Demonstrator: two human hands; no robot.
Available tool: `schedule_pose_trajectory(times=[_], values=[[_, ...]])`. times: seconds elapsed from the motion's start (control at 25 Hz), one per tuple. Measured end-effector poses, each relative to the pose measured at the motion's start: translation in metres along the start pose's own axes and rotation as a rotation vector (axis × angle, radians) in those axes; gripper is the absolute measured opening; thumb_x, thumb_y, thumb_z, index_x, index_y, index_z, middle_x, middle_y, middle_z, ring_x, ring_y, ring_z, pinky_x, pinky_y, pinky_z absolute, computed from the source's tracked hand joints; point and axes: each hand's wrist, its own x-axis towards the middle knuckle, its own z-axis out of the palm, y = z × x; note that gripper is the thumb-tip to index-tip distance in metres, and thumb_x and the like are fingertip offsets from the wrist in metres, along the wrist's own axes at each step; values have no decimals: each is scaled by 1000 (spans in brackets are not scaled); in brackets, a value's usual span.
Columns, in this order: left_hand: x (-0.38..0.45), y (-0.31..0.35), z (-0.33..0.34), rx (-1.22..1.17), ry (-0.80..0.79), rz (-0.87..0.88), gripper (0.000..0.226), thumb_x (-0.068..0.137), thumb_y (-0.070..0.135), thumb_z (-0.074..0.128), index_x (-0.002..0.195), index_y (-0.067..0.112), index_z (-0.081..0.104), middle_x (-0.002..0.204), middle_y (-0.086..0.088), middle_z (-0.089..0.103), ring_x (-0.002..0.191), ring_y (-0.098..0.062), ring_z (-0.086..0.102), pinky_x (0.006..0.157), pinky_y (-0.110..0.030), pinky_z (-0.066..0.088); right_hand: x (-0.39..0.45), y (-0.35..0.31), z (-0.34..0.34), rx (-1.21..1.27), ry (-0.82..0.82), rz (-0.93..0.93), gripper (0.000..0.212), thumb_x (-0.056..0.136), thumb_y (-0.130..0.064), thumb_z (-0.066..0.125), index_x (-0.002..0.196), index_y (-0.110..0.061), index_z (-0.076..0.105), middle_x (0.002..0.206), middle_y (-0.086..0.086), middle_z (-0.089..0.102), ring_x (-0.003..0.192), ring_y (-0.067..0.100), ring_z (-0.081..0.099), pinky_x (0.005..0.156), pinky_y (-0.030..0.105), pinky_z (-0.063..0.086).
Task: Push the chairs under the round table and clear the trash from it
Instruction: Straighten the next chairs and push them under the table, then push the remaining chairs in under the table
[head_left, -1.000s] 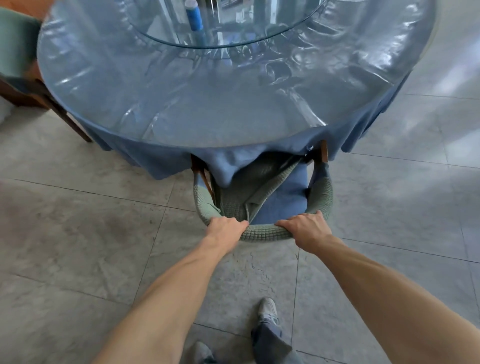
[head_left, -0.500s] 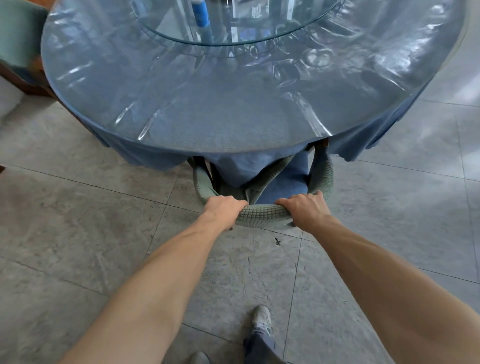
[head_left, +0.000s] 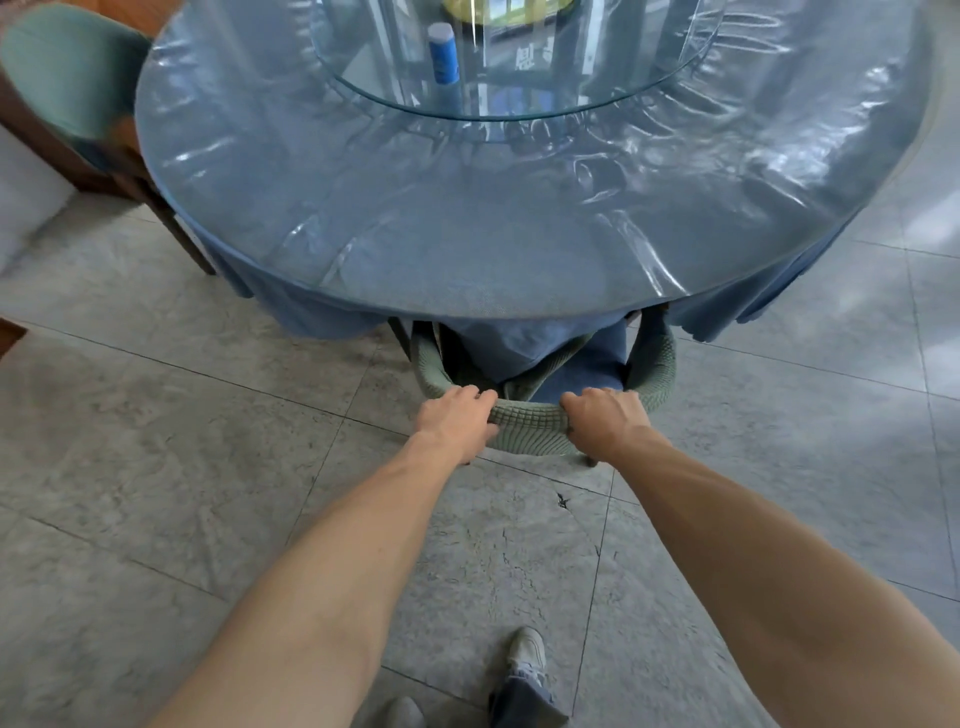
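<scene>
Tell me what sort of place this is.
Probably a restaurant dining room or banquet hall: a large round table with blue cloth under clear plastic, a glass turntable at its centre, and green upholstered chairs on a grey tiled floor.

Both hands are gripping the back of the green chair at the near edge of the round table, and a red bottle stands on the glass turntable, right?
Not quite. The head view shows the bottle is blue, not red. The rest holds.

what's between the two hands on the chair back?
Head view: only a bare stretch of the green chair back. The left hand and right hand grip it on either side.
</scene>
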Motion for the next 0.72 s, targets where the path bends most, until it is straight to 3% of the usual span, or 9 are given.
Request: schedule_pose_trajectory(times=[0.12, 0.28, 0.72], values=[[-26, -12, -15, -41, -18, -8, 50, 98, 49, 44, 142, 26, 43, 141, -1, 50, 128, -26, 48, 95, -46, 45, -11, -32, -27, 66, -5, -46, 27, 96, -33, 49, 118, -20, 58, 109, 4, 66, 100, 28, 63, 77, 38, 47], [-73, -66, -35, -74, -55, -40, 53, 96, 59, 42, 138, 28, 50, 134, -3, 58, 122, -26, 54, 94, -42, 46, -27, -92, -70, 60, -19, -125, 37, 99, -42, 46, 134, -31, 51, 123, 3, 65, 110, 28, 62, 85, 41, 50], [-221, -344, -53, -334, 37, -295, 74, 85, 73, 44, 144, 30, 42, 139, -6, 51, 127, -27, 50, 101, -40, 43, -5, -357, -162, -3, 97, -385, 46, 95, -54, 48, 137, -36, 51, 132, -2, 61, 120, 22, 58, 95, 39, 51]])
